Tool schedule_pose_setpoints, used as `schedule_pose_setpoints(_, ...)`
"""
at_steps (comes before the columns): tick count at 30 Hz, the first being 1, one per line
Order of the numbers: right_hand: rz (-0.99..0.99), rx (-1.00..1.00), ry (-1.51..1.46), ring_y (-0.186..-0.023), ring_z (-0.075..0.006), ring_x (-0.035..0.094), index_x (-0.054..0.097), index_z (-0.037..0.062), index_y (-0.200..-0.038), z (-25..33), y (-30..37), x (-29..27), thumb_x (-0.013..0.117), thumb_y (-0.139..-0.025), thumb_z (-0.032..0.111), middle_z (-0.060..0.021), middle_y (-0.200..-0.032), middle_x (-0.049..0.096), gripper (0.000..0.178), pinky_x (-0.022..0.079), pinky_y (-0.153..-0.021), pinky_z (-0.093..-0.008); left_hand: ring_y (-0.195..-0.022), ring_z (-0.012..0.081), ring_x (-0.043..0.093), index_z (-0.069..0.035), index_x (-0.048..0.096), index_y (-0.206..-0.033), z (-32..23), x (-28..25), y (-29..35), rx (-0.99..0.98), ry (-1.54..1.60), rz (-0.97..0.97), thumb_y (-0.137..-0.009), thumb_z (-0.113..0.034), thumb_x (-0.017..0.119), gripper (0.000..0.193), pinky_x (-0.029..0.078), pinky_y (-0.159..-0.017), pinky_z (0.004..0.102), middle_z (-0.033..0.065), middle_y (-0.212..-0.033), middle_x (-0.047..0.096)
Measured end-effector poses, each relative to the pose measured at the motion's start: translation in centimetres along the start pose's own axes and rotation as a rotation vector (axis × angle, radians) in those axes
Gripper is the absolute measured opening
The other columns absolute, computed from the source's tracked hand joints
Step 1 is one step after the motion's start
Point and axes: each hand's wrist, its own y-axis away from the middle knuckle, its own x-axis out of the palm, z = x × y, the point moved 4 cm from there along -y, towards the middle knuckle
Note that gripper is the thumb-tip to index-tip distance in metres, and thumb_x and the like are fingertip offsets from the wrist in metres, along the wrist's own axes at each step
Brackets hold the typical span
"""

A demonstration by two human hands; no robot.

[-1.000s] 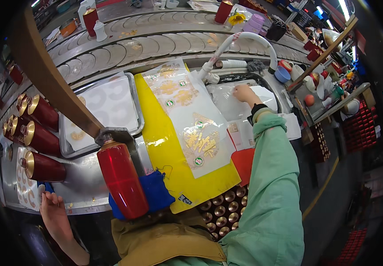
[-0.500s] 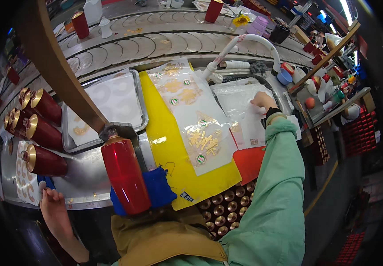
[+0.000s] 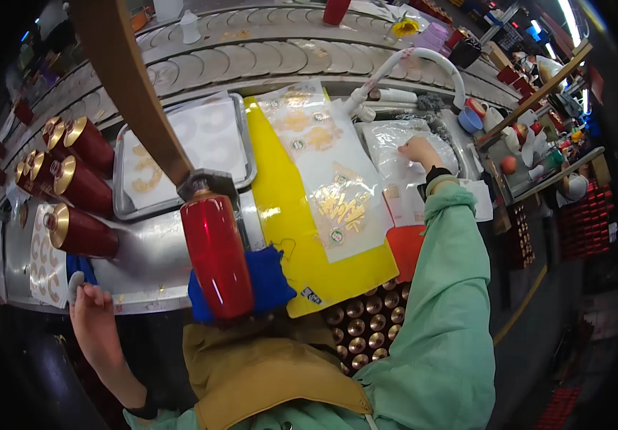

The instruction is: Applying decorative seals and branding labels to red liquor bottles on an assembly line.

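Note:
My right hand [image 3: 421, 152], its fingers curled together, rests over a crinkled clear plastic sheet [image 3: 388, 137] lying in a metal tray at the right. Whatever its fingertips pinch is hidden. At the lower left, my left hand [image 3: 95, 308] hangs by the bench edge with loosely bent fingers, a grey cover on one digit, and nothing visible in it. Nearest to it are a blue cloth and a sheet of pale curved decals [image 3: 46, 251]. Between my arms a shiny red bottle-shaped vessel [image 3: 216, 254] is held at its top by a fixture, above a blue cloth [image 3: 269, 277].
Gold decal sheets [image 3: 338, 208] lie on a yellow mat [image 3: 295, 279]. A tray [image 3: 249, 154] with white decal paper stands behind the red vessel; a wooden bar [image 3: 133, 93] crosses over it. Several red vessels with gold necks [image 3: 83, 233] stand left. A conveyor [image 3: 230, 64] runs behind.
The whole view has shifted, so the bench sits higher and farther right. My right hand has moved slightly left across the tray, where more crinkled clear plastic shows. My left hand stays beside the bench edge.

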Motion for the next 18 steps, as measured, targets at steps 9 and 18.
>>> schedule_pose_setpoints(9,-0.301,-0.208,-0.567,-0.119,-0.0401,0.07,0.071,0.0025,-0.133,9.2,7.6,-4.1,0.073,-0.092,0.056,-0.0245,-0.129,0.072,0.068,0.054,-0.103,-0.046,-0.093,0.0098,0.058,-0.004,0.066,-0.133,0.4,2.9,1.1,-0.071,-0.073,0.16,-0.109,-0.014,0.06,0.026,0.048,-0.092,0.0292,0.0002,-0.103,0.067)
schedule_pose_setpoints(18,0.025,-0.092,-0.452,-0.109,-0.0382,0.075,0.063,-0.0131,-0.136,14.0,10.9,-2.4,0.091,-0.065,0.066,-0.0298,-0.124,0.073,0.11,0.061,-0.089,-0.0433,-0.093,0.0121,0.061,-0.002,0.066,-0.133,0.9,5.0,1.5,-0.087,-0.084,0.209,-0.109,-0.012,0.058,0.027,0.05,-0.093,0.0313,0.0042,-0.103,0.069)
